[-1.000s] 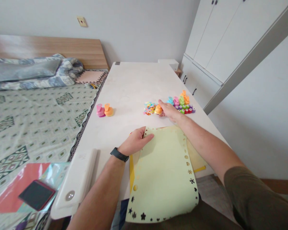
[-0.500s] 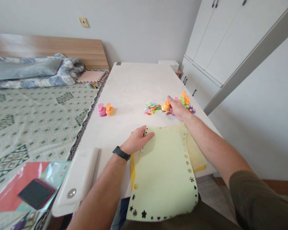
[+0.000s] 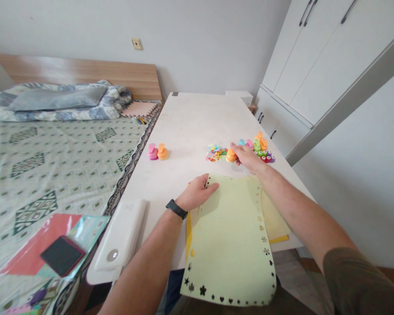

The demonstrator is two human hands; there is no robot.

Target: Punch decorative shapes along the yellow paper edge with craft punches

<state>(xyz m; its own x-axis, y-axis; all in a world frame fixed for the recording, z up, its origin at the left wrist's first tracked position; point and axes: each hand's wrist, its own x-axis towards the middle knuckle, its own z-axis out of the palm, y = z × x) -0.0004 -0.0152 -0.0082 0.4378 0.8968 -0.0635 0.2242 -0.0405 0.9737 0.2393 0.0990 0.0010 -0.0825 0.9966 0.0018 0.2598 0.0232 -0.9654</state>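
My left hand (image 3: 199,191) grips the far left corner of a pale green sheet of paper (image 3: 231,236), thumb on top. Punched shapes such as stars, hearts and flowers run along the sheet's edges, and its near end hangs past the table edge. Beyond the sheet, my right hand (image 3: 246,158) is closed on an orange paper punch (image 3: 231,155), low over the table or resting on it; I cannot tell which. Just left of that punch lies a pile of colourful paper cutouts (image 3: 216,152). Yellowish paper (image 3: 274,218) lies under the green sheet.
A pink punch (image 3: 153,151) and another orange punch (image 3: 163,152) stand at the table's left. More punches (image 3: 259,142) cluster at the right edge. A white laminator-like machine (image 3: 123,236) lies front left. A phone (image 3: 62,255) rests on plastic-covered sheets on the bed.
My right hand has lowered the orange punch slightly toward the table beside the cutouts. The left hand keeps its hold on the sheet. The whole view has shifted.
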